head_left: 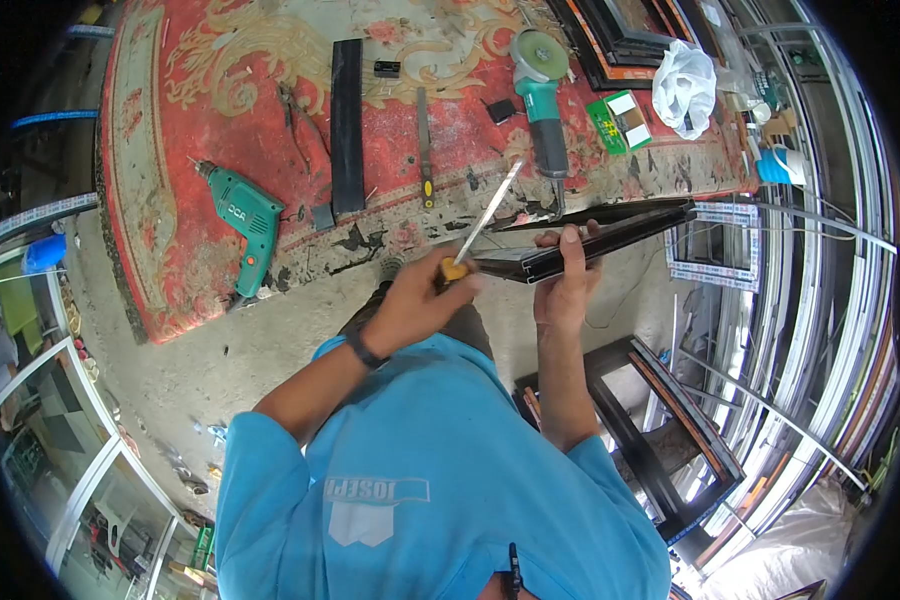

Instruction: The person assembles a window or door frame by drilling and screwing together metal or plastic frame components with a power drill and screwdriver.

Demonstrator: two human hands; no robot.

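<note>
My left hand (415,305) is closed around the yellow handle of a file (487,213), whose long flat blade points up and away toward the table. Beside it, the near corner of a black metal frame (542,262) lies close to the handle. My right hand (567,280) grips this frame from below, with the thumb up over its side. The frame is held tilted at the table's near edge and reaches out to the right.
On the carpet-covered table (270,130) lie a green drill (245,220), pliers (305,130), a black strip (347,125), another file (425,150), an angle grinder (543,115) and a green box (620,122). Dark frames (660,440) and long profiles (820,330) stand at right.
</note>
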